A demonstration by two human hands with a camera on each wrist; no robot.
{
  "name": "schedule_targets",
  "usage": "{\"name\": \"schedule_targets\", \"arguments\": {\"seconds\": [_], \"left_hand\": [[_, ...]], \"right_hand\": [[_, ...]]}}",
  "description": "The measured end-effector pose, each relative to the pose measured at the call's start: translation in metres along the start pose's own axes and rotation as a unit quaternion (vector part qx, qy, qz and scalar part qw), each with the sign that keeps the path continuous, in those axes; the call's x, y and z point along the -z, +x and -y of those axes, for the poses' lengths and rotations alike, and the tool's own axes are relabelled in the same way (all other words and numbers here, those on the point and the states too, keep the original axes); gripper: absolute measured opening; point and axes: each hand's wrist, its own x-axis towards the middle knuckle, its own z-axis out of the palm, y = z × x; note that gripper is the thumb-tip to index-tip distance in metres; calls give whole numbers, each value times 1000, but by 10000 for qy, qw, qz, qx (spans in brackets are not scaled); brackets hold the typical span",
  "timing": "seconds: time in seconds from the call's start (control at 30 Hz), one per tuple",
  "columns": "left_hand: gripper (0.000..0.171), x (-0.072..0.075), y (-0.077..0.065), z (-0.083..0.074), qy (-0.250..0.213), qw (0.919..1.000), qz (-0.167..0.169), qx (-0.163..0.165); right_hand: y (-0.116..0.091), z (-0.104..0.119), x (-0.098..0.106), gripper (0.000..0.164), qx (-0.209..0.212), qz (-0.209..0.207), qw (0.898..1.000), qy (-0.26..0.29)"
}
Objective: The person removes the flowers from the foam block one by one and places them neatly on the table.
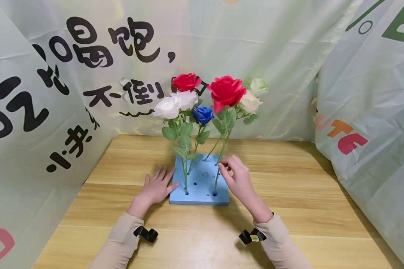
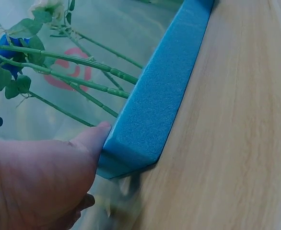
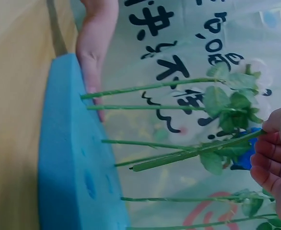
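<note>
One likely light, stiff stem (image 3: 193,151) juts below the right hand's (image 1: 237,177) sensibly low pinch, left hand (image 1: 156,186) splayed against the block (image 1: 202,189).

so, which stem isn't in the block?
The stem the right hand pinches: in the right wrist view its lower end hangs free; the other stems stand in the block.

A flat blue foam block (image 1: 202,190) sits on the brown wooden surface (image 1: 289,179), between the left hand (image 1: 157,186) and right hand (image 1: 238,175). Round white roses (image 1: 168,107) stand in its near left corner, left of the big red rose (image 1: 227,92).
</note>
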Motion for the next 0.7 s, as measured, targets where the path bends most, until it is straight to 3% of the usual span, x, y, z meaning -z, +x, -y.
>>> {"name": "schedule_targets", "arguments": {"seconds": [0.7], "left_hand": [[70, 5, -2, -1, -51, 10000, 27, -8]], "right_hand": [[10, -16, 36, 10, -156, -577, 9965, -579]]}}
